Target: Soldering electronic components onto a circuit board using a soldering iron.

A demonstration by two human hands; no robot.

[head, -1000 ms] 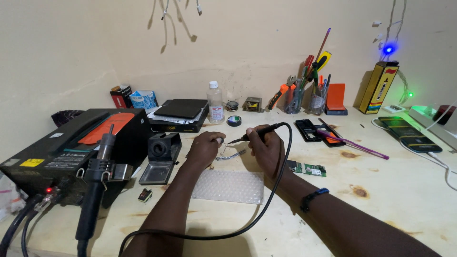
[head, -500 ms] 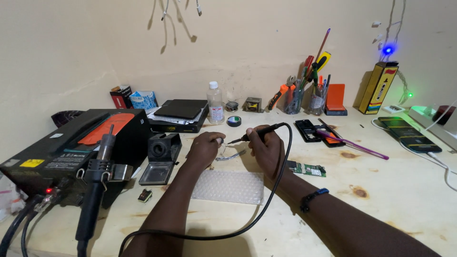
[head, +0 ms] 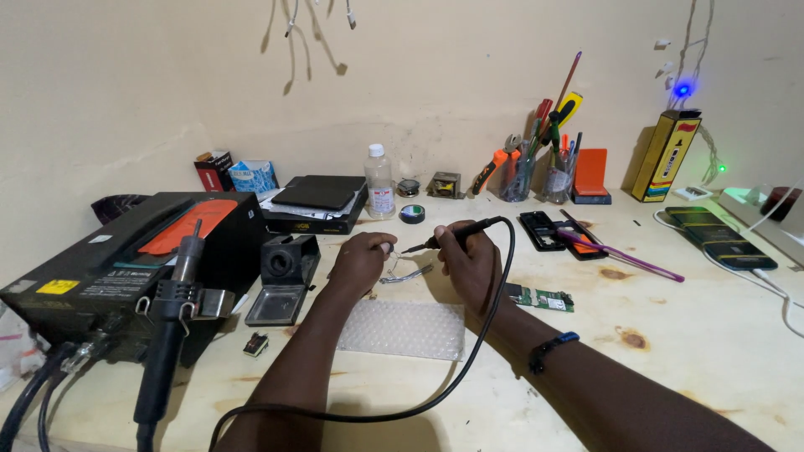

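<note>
Right hand (head: 471, 261) pinching soldering iron (head: 456, 233) pen-style, tip near left hand (head: 362, 262) fingers. Left closed on small part; grip unclear. Tweezers (head: 409, 274) on bench (head: 687, 351) just beside. Risks: burnt fingertip; cable (head: 469, 360) snagging bubble wrap (head: 404, 328).

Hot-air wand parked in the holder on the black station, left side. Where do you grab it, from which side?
Grip the hot-air wand on its black handle, below the bracket on the station. The metal nozzle points up above the bracket, so stay off that end. The handle hangs near upright on the station's front face with its hose trailing down, so come from the front, wrap the handle and lift straight up.
</note>
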